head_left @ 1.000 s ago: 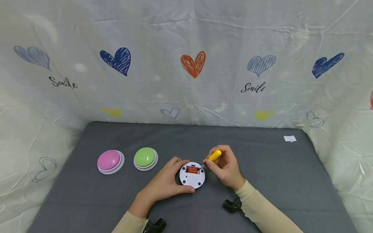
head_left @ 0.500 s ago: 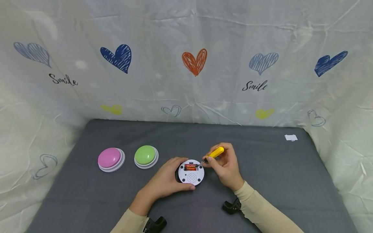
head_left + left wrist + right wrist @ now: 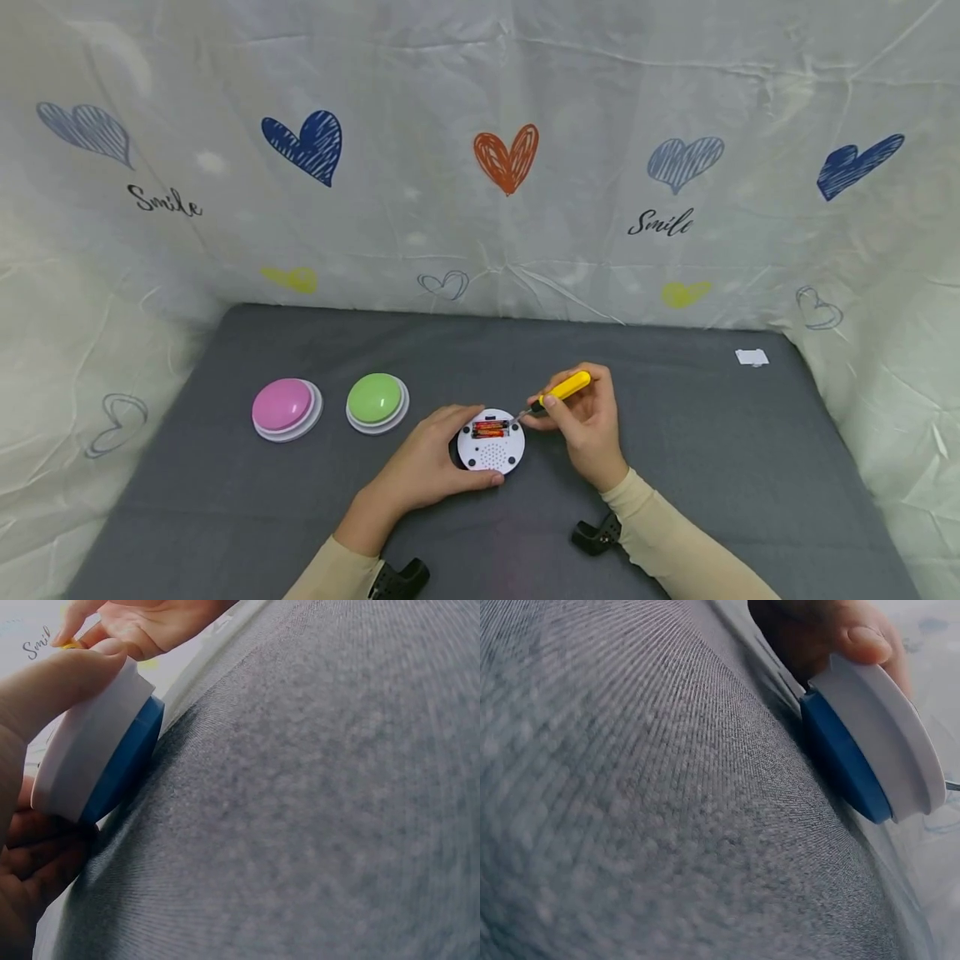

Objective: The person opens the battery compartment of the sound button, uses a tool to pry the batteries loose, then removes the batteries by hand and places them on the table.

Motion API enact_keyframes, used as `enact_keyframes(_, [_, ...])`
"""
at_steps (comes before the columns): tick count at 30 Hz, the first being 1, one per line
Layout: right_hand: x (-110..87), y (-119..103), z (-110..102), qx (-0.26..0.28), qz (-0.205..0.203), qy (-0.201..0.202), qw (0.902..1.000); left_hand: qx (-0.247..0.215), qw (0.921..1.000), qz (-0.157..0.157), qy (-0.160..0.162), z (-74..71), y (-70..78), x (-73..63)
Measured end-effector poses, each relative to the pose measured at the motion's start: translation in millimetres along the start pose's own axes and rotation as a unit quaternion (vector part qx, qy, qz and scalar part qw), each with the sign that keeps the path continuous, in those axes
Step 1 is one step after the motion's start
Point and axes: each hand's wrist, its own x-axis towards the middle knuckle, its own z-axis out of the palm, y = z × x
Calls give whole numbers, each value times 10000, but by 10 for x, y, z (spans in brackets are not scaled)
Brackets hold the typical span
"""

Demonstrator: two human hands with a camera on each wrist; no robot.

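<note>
Two hands worked at the lower centre of the head view. Left hand [image 3: 426, 463]: fingers curled round the rim of an upturned round button unit [image 3: 492, 443], white base up, blue dome pressed to the grey worktop [image 3: 675, 467]; the wrist views showed that blue dome [image 3: 124, 766] flat against the cloth under the white base [image 3: 889, 742]. Open battery bay at the top of the base, holding red-and-black batteries [image 3: 491, 429]. Right hand [image 3: 587, 425]: grip closed in a pinch on a yellow-handled screwdriver [image 3: 564, 388], handle slanting up to the right, metal tip at the right edge of the battery bay.

Changes against the frame half a second earlier: the screwdriver handle sat a little further right and higher, the right hand shifted with it, and the tip appeared slightly withdrawn toward the rim of the unit. The left hand kept the same hold and the unit stayed in place on the worktop.

Other items: pink button [image 3: 286, 407] and green button [image 3: 377, 401] side by side, left of centre, domes up, apart from the hands and unmoved. Small white piece [image 3: 752, 357] near the far right corner of the worktop. White backdrop cloth [image 3: 480, 83] printed with hearts, filling the upper frame.
</note>
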Motion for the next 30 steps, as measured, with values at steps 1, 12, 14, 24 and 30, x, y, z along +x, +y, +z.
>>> enact_keyframes(1, [3, -2, -5, 30, 34, 40, 10000, -15, 10000, 34, 8, -1, 0, 3])
enact_keyframes(12, [9, 6, -12, 179, 84, 330, 9993, -62, 10000, -19, -36, 7, -3, -6])
enact_keyframes(14, [10, 4, -12, 104, 2, 342, 9994, -52, 10000, -35, -56, 3, 0, -4])
enact_keyframes(24, [32, -17, -37, -111, -274, 476, 9984, 7, 9999, -152, -56, 19, -16, -3])
enact_keyframes(30, [45, -49, -49, -256, -522, 383, 9976, 11, 10000, -57, -6, 28, -26, -2])
